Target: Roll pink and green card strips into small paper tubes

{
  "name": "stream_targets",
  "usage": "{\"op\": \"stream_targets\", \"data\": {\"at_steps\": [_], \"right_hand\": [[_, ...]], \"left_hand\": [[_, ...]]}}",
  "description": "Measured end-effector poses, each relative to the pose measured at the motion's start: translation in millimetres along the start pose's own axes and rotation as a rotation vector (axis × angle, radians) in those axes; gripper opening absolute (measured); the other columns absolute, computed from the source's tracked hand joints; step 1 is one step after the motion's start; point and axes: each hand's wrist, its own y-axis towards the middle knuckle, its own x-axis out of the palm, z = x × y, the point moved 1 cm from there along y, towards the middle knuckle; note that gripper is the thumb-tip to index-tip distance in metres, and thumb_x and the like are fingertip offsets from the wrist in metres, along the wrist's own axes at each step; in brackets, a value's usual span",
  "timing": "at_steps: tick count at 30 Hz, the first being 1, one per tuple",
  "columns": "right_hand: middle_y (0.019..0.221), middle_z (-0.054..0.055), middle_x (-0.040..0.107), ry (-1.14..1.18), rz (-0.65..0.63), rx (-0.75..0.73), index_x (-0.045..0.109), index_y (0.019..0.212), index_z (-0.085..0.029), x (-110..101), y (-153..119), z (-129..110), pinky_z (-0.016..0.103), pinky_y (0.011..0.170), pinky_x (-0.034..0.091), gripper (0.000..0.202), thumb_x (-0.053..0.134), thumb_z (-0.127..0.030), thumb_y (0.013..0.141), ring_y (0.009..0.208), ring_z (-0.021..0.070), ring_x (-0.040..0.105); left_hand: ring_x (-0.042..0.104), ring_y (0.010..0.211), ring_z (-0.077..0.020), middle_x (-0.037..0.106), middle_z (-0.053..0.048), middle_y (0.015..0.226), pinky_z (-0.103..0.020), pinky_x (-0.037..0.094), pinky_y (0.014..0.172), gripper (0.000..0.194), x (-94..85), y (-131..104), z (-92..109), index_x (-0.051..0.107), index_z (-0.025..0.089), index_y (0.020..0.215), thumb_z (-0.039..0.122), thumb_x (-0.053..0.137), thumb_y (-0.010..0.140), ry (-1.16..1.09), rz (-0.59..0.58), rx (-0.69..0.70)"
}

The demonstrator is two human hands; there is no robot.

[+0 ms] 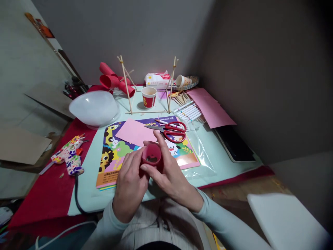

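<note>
Between my two hands is a red paper tube (152, 154), its open end facing up toward me. My left hand (131, 178) wraps round its left side, fingers closed. My right hand (168, 170) grips the right side, thumb across the near rim and index finger pointing up beyond it. Below lies a colourful origami paper pack (114, 152) with cartoon animals. On the pack rest a pink paper sheet (132, 132), red-handled scissors (175, 131) and a pencil (161, 121).
A stick frame (129, 90) stands behind, with a red-and-white paper cup (149, 98) inside it. Several red tubes (110, 81) are piled back left, near a white balloon (95, 107). A patterned glue gun (70, 154) lies left. Markers (187, 111) and pink paper (210, 107) lie right.
</note>
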Motion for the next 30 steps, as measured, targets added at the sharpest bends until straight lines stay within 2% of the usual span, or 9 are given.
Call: {"op": "stream_targets", "data": {"at_steps": [5,8,13,17,19,21,23,26,30], "right_hand": [[0.142,0.014,0.063,0.059,0.015,0.064,0.009,0.166,-0.026,3,0,4,0.048,0.107,0.054,0.101,0.075,-0.030,0.089,0.123,0.0292,0.066],[0.129,0.013,0.069,0.008,-0.008,0.082,0.013,0.164,-0.022,4,0,7,0.048,0.102,0.055,0.096,0.072,-0.029,0.089,0.112,0.0295,0.069],[0.125,0.014,0.070,0.037,0.015,0.116,0.020,0.162,-0.019,-1,2,7,0.045,0.102,0.054,0.096,0.076,-0.032,0.085,0.114,0.0296,0.068],[0.116,0.014,0.073,-0.035,-0.080,0.103,0.016,0.164,-0.015,-6,4,9,0.047,0.098,0.055,0.100,0.074,-0.035,0.086,0.113,0.0329,0.069],[0.118,0.018,0.072,-0.084,-0.134,0.069,0.016,0.164,-0.009,-6,4,11,0.049,0.095,0.055,0.098,0.071,-0.034,0.087,0.111,0.0354,0.069],[0.127,0.022,0.069,-0.097,-0.144,0.022,0.017,0.164,-0.007,-5,3,13,0.052,0.095,0.055,0.094,0.067,-0.031,0.087,0.111,0.0363,0.068],[0.139,0.024,0.063,-0.092,-0.130,0.008,0.019,0.164,-0.010,-5,2,14,0.053,0.097,0.054,0.093,0.067,-0.027,0.086,0.114,0.0362,0.068],[0.149,0.022,0.056,-0.040,-0.094,0.019,0.022,0.163,-0.016,-6,-1,12,0.053,0.105,0.051,0.097,0.076,-0.029,0.084,0.126,0.0360,0.063],[0.153,0.016,0.054,0.159,0.095,-0.037,0.032,0.159,-0.024,-11,-11,6,0.048,0.116,0.046,0.089,0.081,-0.038,0.086,0.141,0.0301,0.053]], "left_hand": [[0.067,0.115,-0.0278,0.071,-0.012,0.124,-0.043,0.055,0.100,0.046,-3.2,-2,-6,0.060,0.018,0.132,0.014,0.053,0.086,-0.040,-0.063,-0.109],[0.066,0.115,-0.0290,0.069,-0.013,0.126,-0.047,0.054,0.101,0.046,-9.8,-7,-12,0.059,0.018,0.134,0.017,0.056,0.088,-0.046,-0.110,-0.142],[0.069,0.105,-0.0259,0.065,-0.007,0.132,-0.043,0.057,0.094,0.052,-40.9,-7,-15,0.056,0.032,0.141,0.033,0.070,0.092,-0.195,-0.119,-0.235],[0.057,0.131,-0.0282,0.061,-0.007,0.141,-0.045,0.047,0.108,0.036,-55.0,11,9,0.064,0.032,0.131,0.021,0.065,0.096,-0.107,-0.037,0.090],[0.057,0.126,-0.0289,0.064,-0.012,0.136,-0.047,0.044,0.109,0.027,-48.5,20,23,0.069,0.024,0.121,0.019,0.069,0.094,0.001,-0.062,0.266],[0.058,0.125,-0.0306,0.064,-0.016,0.134,-0.048,0.045,0.107,0.014,-38.4,26,30,0.071,0.018,0.107,0.018,0.069,0.093,0.033,-0.070,0.299],[0.060,0.124,-0.0298,0.066,-0.016,0.132,-0.046,0.047,0.105,0.004,-31.0,28,30,0.071,0.018,0.094,0.017,0.067,0.094,-0.008,-0.074,0.243],[0.066,0.117,-0.0256,0.070,-0.010,0.129,-0.040,0.051,0.100,0.008,-31.0,25,22,0.072,0.022,0.085,0.019,0.070,0.092,-0.153,-0.036,0.104],[0.067,0.124,-0.0249,0.071,-0.005,0.135,-0.035,0.054,0.097,0.008,-39.4,18,10,0.077,0.026,0.087,0.019,0.074,0.090,-0.383,0.124,-0.037]]}}
